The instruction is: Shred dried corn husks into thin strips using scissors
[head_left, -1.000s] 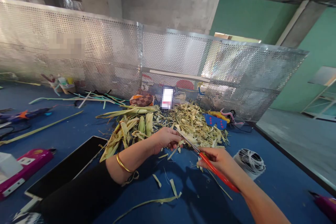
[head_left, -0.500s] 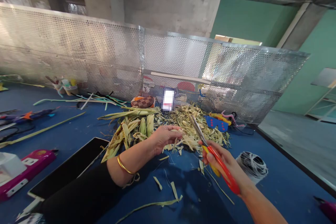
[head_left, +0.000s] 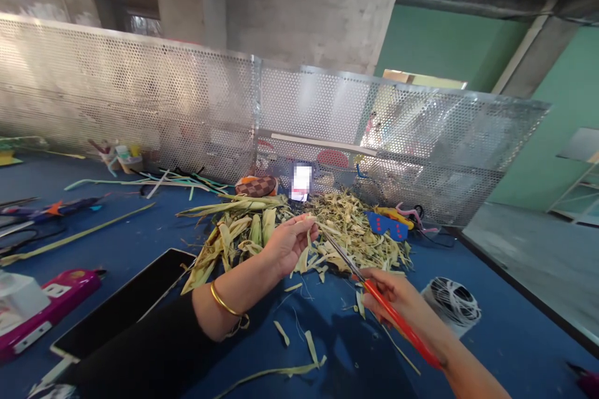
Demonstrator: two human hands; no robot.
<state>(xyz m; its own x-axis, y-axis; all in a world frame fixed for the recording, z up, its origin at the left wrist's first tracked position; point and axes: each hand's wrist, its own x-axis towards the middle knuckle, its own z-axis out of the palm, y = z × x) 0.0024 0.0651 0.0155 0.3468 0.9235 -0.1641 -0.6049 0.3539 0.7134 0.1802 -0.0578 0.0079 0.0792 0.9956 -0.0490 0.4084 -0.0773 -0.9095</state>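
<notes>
My left hand [head_left: 291,243], with a gold bangle on its wrist, pinches a pale piece of corn husk [head_left: 304,255] above the middle of the blue table. In my right hand [head_left: 393,296] is a pair of scissors [head_left: 405,327] with red handles. The blades point up and left, their tips close to the husk by my left fingertips; whether they touch it I cannot tell. Behind my hands lies a heap of cut husk shreds [head_left: 365,230]. Longer whole husks [head_left: 229,237] are piled to the left of it.
A tablet [head_left: 124,302] and a magenta power strip [head_left: 70,293] lie at left. To the right sits a roll of white string [head_left: 452,302]. A blue mask-like cutout [head_left: 387,225] is beside the shreds. A perforated metal screen [head_left: 187,112] stands along the back.
The scissors have swung left and down, bringing their tips to the husk. The blades now look closed together. My left hand has shifted slightly left and up.
</notes>
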